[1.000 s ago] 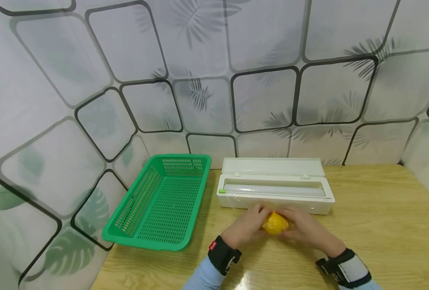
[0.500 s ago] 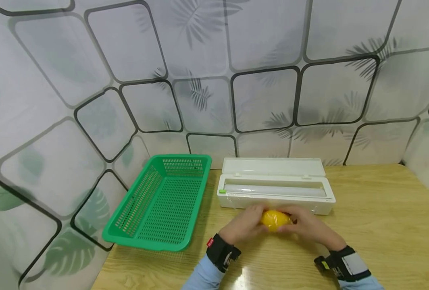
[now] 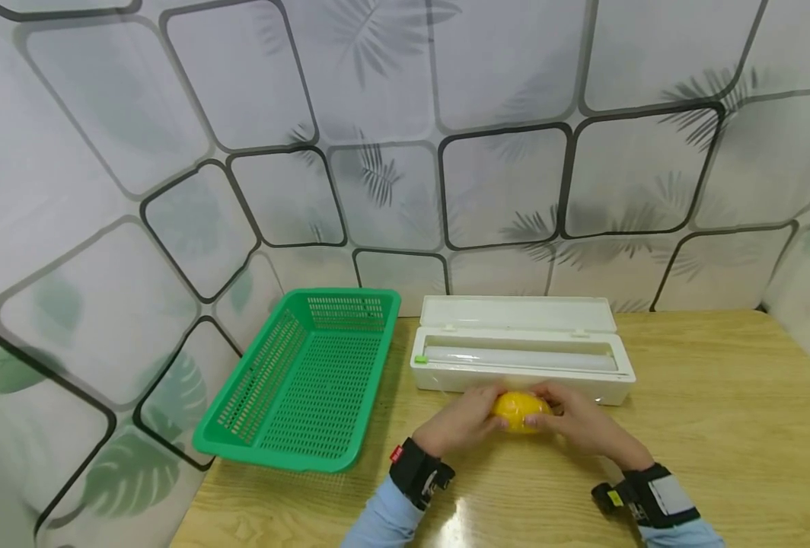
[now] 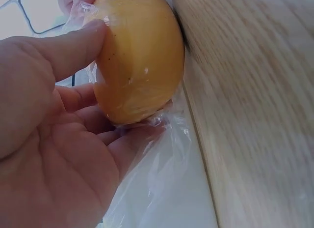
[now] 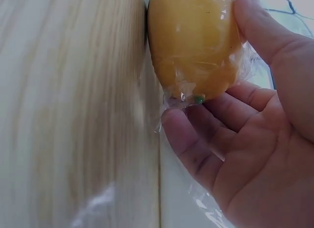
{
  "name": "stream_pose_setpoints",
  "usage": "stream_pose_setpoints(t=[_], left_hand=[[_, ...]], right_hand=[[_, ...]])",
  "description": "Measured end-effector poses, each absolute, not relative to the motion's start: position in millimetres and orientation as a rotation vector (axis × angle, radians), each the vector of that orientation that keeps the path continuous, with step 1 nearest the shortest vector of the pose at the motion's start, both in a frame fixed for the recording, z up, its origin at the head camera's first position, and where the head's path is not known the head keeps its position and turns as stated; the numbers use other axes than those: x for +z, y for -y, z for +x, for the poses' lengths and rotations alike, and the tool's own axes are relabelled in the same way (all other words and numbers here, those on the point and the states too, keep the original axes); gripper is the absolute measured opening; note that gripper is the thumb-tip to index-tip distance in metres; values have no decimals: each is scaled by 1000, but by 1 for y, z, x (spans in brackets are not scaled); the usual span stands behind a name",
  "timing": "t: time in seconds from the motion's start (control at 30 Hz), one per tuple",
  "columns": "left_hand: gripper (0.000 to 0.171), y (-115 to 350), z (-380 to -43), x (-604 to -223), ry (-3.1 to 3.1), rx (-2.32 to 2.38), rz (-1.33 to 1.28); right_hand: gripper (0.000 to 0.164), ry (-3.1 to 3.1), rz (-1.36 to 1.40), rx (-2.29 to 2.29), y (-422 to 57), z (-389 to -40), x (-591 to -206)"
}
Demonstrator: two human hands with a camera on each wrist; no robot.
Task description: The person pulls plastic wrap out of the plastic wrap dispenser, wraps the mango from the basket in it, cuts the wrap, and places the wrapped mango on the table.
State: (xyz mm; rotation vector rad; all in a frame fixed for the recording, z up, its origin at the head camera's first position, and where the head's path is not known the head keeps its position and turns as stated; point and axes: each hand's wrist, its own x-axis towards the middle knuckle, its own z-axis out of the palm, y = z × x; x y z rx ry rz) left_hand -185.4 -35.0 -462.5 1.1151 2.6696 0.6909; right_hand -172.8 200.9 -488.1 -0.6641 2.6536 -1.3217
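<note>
A yellow lemon point(image 3: 518, 411) sits between both hands just above or on the table, with clear cling film point(image 4: 169, 134) around it. My left hand point(image 3: 463, 420) holds its left end, the thumb on the near side and the fingers curled behind. On the other end my right hand point(image 3: 583, 422) grips it in the same way. The right wrist view shows a small green spot at that end of the lemon point(image 5: 196, 46), with film bunched beside it. Behind the hands stands an open white cling film box point(image 3: 521, 365), its roll visible inside.
A green perforated basket point(image 3: 371, 411) stands on the left of the wooden table point(image 3: 713, 426). The box's lid point(image 3: 518, 313) is raised toward the patterned wall point(image 3: 501, 190). A small green slider point(image 3: 421, 359) sits at the box's left end.
The lemon has turned in the hands, from its pointed tip facing up to lying lengthwise between them. Fingers of both hands have shifted slightly around it.
</note>
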Motion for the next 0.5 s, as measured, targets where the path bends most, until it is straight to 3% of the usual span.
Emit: stream_pose_setpoints(t=[0.5], left_hand=[[41,33,-186,-463,-2656,689,1093]], right_hand=[[36,-2639,-639,-1367,-198,-174,-488]])
